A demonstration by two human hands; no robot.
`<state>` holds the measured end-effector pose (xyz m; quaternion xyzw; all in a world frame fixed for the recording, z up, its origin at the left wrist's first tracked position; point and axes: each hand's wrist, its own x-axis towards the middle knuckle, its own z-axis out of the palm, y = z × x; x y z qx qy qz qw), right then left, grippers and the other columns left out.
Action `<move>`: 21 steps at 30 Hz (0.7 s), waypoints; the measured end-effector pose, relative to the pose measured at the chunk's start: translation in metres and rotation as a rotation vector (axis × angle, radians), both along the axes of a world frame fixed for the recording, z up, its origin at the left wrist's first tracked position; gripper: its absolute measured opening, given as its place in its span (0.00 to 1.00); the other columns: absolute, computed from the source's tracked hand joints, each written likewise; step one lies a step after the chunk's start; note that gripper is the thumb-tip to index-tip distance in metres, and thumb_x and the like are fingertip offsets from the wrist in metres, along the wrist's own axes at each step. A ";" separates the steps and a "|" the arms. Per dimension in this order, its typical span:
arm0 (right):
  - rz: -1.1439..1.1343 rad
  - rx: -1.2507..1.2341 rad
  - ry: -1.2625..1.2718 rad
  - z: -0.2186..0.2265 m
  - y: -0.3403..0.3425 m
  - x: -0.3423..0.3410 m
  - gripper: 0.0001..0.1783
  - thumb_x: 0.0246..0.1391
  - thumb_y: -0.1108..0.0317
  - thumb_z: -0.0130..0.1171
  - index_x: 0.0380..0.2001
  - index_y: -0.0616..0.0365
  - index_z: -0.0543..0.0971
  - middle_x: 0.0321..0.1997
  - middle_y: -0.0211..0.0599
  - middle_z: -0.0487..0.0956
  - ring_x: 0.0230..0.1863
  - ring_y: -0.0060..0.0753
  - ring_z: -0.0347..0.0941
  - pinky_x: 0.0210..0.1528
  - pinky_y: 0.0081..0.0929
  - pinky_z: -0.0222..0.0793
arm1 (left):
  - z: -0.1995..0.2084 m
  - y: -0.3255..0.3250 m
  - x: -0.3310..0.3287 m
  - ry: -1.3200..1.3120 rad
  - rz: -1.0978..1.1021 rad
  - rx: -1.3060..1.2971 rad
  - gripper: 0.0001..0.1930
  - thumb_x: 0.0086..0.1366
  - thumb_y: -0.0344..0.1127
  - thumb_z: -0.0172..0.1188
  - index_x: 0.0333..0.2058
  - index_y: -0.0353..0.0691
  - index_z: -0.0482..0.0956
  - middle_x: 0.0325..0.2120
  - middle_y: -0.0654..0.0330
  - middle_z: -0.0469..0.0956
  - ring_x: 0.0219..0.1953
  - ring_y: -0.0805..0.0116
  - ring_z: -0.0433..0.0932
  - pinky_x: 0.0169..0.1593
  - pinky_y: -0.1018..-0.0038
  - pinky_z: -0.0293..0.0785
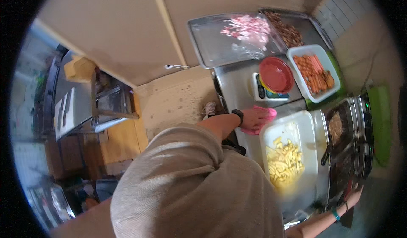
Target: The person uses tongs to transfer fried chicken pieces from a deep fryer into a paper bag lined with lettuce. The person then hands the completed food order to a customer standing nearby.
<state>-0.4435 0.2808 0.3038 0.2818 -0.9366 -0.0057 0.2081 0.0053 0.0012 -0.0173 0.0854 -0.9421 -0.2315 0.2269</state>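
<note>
My left hand (253,120), with a black band at the wrist, presses a pink cloth (267,115) on the metal counter. Right beside it stands a white plastic tub (310,132) holding cut yellow pieces that look like potato sticks (285,161). My right hand (352,196), a teal band on its wrist, reaches past the tub's far right corner. Its fingers are closed around a thin red handle (349,188) by the dark cooking unit; what the handle belongs to is hidden.
A red bowl (276,75) sits on a scale (259,91). Behind are a white tub (313,94) of sausages and orange sticks, a metal tray (207,38) with pink-white pieces, and another of brown pieces (288,30). Brown food lies in the metal cooker (359,128).
</note>
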 end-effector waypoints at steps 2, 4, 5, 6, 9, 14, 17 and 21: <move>0.195 -0.111 0.077 0.008 -0.027 0.052 0.27 0.56 0.56 0.45 0.55 0.59 0.60 0.55 0.50 0.63 0.55 0.45 0.62 0.53 0.35 0.60 | 0.001 0.006 0.006 0.031 0.026 0.031 0.24 0.56 0.42 0.47 0.52 0.43 0.61 0.53 0.52 0.58 0.55 0.55 0.56 0.57 0.63 0.53; 0.497 -0.262 0.184 0.012 -0.045 0.078 0.23 0.56 0.60 0.45 0.53 0.61 0.63 0.53 0.49 0.66 0.52 0.43 0.64 0.53 0.32 0.60 | 0.003 0.013 0.004 0.068 0.070 0.087 0.25 0.56 0.41 0.46 0.53 0.42 0.60 0.47 0.53 0.67 0.47 0.60 0.66 0.51 0.65 0.61; 0.641 -0.319 0.243 0.015 -0.049 0.089 0.21 0.57 0.62 0.44 0.50 0.63 0.66 0.50 0.48 0.70 0.50 0.41 0.67 0.52 0.30 0.60 | 0.000 0.009 -0.006 0.148 0.054 -0.093 0.27 0.54 0.43 0.47 0.53 0.40 0.59 0.48 0.51 0.65 0.51 0.56 0.63 0.54 0.63 0.57; 0.799 -0.383 0.206 0.026 -0.073 0.143 0.22 0.55 0.57 0.46 0.47 0.63 0.69 0.46 0.48 0.72 0.47 0.42 0.68 0.51 0.33 0.60 | -0.004 0.009 -0.004 0.192 0.071 -0.272 0.29 0.53 0.44 0.48 0.53 0.38 0.58 0.48 0.49 0.64 0.54 0.53 0.59 0.57 0.61 0.53; 0.977 -0.439 0.242 0.029 -0.093 0.210 0.24 0.54 0.55 0.48 0.43 0.67 0.72 0.41 0.47 0.74 0.41 0.43 0.70 0.46 0.33 0.64 | -0.014 0.013 -0.009 0.172 0.127 -0.361 0.29 0.45 0.47 0.55 0.44 0.37 0.66 0.47 0.48 0.64 0.54 0.55 0.60 0.57 0.62 0.54; 1.007 -0.535 -0.010 0.005 -0.109 0.230 0.21 0.54 0.58 0.50 0.40 0.68 0.74 0.41 0.46 0.75 0.42 0.41 0.71 0.47 0.31 0.64 | 0.068 0.018 0.038 0.005 0.133 -0.121 0.28 0.51 0.39 0.52 0.52 0.42 0.60 0.52 0.52 0.60 0.55 0.55 0.58 0.57 0.60 0.54; 1.039 -0.581 -0.074 0.004 -0.108 0.252 0.19 0.54 0.60 0.50 0.39 0.68 0.74 0.40 0.45 0.76 0.41 0.39 0.72 0.46 0.29 0.65 | 0.087 0.013 0.087 0.002 0.282 -0.042 0.25 0.48 0.33 0.55 0.48 0.42 0.64 0.45 0.53 0.66 0.50 0.55 0.64 0.52 0.60 0.60; 1.031 -0.706 -0.220 -0.004 -0.110 0.279 0.17 0.54 0.62 0.50 0.37 0.68 0.75 0.37 0.45 0.77 0.39 0.37 0.73 0.44 0.28 0.67 | 0.087 -0.004 0.190 0.214 0.635 -0.120 0.22 0.48 0.32 0.56 0.45 0.42 0.67 0.43 0.52 0.68 0.46 0.54 0.67 0.50 0.61 0.63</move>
